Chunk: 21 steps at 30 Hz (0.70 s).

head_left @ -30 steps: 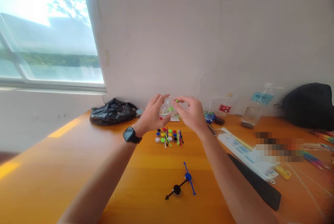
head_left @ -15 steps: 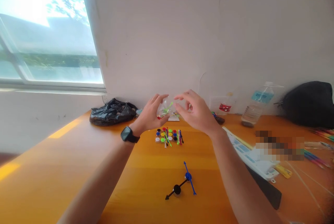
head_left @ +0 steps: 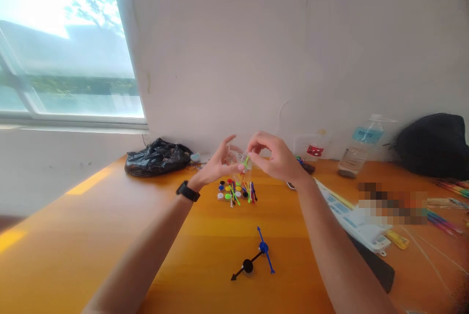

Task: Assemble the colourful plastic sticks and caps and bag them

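Observation:
My left hand (head_left: 219,163) is raised above the far part of the table, around a clear plastic bag (head_left: 234,155); its index finger points up, its thumb lies under the bag. My right hand (head_left: 274,156) pinches at a small green arrow (head_left: 246,161) at the bag's right side. Below the hands are round coloured pieces (head_left: 227,196) and several plastic arrows (head_left: 253,192). Nearer me on the table, a black arrow spinner (head_left: 248,266) touches or nearly touches a blue arrow spinner (head_left: 264,248).
A black plastic bag (head_left: 157,157) lies at the back left of the wooden table (head_left: 110,240). On the right are a water bottle (head_left: 361,150), a black bag (head_left: 434,145), a white plastic tray (head_left: 344,211), a dark flat object (head_left: 373,262) and coloured pencils (head_left: 445,221).
My hands have come closer together. My right fingers, apart before, now pinch at the green arrow, and the clear bag sits lower, drawn into my left hand.

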Motion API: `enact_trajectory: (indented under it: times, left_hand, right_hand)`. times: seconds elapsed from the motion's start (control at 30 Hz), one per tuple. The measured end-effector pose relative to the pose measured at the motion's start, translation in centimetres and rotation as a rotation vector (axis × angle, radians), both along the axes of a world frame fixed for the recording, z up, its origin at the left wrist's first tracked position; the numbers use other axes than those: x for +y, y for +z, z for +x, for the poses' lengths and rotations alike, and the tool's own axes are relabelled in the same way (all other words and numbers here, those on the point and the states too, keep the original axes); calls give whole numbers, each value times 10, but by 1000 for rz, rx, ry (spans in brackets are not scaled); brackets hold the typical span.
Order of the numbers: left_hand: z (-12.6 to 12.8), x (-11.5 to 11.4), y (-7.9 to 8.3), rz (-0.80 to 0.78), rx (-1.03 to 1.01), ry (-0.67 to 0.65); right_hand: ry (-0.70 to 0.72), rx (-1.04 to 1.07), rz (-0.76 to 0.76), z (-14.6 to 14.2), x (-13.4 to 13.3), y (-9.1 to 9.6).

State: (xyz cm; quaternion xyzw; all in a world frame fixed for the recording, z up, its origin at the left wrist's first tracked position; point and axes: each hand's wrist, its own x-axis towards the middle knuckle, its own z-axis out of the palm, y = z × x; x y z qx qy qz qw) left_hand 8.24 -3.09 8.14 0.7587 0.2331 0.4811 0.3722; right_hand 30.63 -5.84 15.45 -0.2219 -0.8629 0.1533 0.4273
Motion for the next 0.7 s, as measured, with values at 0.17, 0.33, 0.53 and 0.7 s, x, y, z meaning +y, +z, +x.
enact_trajectory:
  times: [0.17,0.33,0.53,0.7]
  left_hand:
    - [-7,4,-8,-250,64,-467]
    - [6,-2,-17,-468,197,-548]
    - [1,2,-13,-449,149,-262]
    - [-21,15,-14,-441,36,-56]
  right_hand:
    - [200,120,-146,5,6,0]
    - [53,1,-123,3,12,-6]
    - [-311,-8,79,4,-7,1]
    - [-171,-677,-236,-1,-19,-9]
